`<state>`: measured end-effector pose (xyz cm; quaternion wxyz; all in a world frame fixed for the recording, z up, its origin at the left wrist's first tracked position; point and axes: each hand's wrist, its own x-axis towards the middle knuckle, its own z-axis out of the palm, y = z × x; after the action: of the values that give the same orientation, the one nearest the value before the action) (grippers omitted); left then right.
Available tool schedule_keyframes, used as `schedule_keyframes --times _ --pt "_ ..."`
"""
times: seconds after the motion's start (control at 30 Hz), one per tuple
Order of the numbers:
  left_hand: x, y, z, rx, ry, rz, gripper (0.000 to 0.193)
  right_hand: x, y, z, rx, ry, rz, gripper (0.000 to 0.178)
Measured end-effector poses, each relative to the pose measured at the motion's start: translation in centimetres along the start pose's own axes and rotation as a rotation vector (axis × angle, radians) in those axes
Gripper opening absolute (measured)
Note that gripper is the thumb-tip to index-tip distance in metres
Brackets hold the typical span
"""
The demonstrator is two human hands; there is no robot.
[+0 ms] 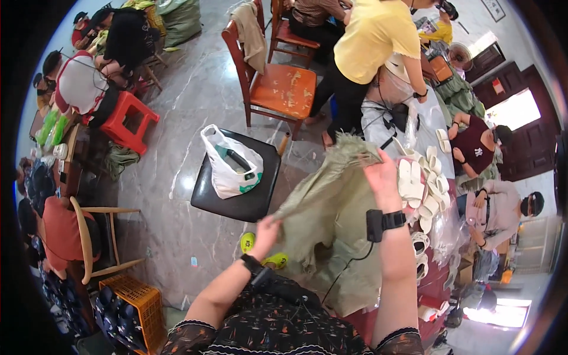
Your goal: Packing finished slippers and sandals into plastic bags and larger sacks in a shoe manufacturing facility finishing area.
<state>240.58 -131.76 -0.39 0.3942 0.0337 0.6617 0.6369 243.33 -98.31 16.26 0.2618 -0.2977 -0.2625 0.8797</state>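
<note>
By the left edge of the worktop [431, 291] hangs a sack [340, 204]; fingers of the left hand [266, 236] and right hand [381, 177] grasp its borders; probably light, limp, fray-prone; best held by gathered folds.

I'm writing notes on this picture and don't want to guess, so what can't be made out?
All in the head view:
Inside of the green woven sack: hidden by its own fabric.
Exact finger placement of the left hand: blurred.
Full contents of the white plastic bag: hidden by its sides; only part of a dark item shows.
Head of the person in brown: cut off by the upper edge.
</note>
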Motion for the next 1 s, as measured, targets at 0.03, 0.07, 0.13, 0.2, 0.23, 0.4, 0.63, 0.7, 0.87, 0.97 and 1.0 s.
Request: schedule_keyframes --times 0.03,0.07,0.13,0.2,0.23,0.4,0.63,0.7,0.87,0.97,1.0 --pt "0.8 0.5 -2.5 -0.103 0.058 -0.005 0.022 0.7 -0.6 -0.7 -0.028 -0.077 0.079 0.027" --pt "1.1 1.7 -4.7 -0.354 0.029 -0.051 0.024 0.5 -0.3 -0.4 -0.139 0.036 0.075 0.024" --pt "1.5 4.9 -7.6 -0.543 0.017 -0.095 0.023 1.4 0.1 -2.9 -0.326 0.138 -0.008 0.025" --pt "1.4 8.5 -9.6 -0.539 -0.028 -0.091 0.027 1.8 0.6 -5.3 -0.437 0.192 -0.021 0.03" --pt "1.4 8.8 -11.4 -0.459 -0.115 -0.052 0.032 1.9 1.0 -5.6 -0.548 0.247 -0.021 0.035" --pt "-1.6 11.6 -13.9 -0.226 -0.349 -0.068 0.039 -0.3 1.5 -4.0 -0.63 0.266 0.195 0.045" --pt "-2.9 6.2 -15.4 0.06 -0.447 -0.108 0.032 -1.4 3.0 0.6 -0.831 0.195 0.372 0.045" --pt "-2.7 6.0 -14.8 -0.214 -0.386 -0.158 0.034 -0.8 3.1 1.2 -0.852 0.187 0.389 0.045" --pt "-3.2 5.3 -13.9 -0.545 -0.132 -0.246 0.042 2.2 4.7 2.9 -0.737 0.069 0.508 0.043" --pt "-2.9 2.4 -14.4 -0.412 -0.039 -0.175 0.048 4.9 5.0 0.7 -0.671 0.038 0.56 0.038" --pt "-2.9 1.0 -15.1 -0.313 0.05 -0.151 0.05 6.5 5.3 -0.1 -0.617 -0.003 0.594 0.036"
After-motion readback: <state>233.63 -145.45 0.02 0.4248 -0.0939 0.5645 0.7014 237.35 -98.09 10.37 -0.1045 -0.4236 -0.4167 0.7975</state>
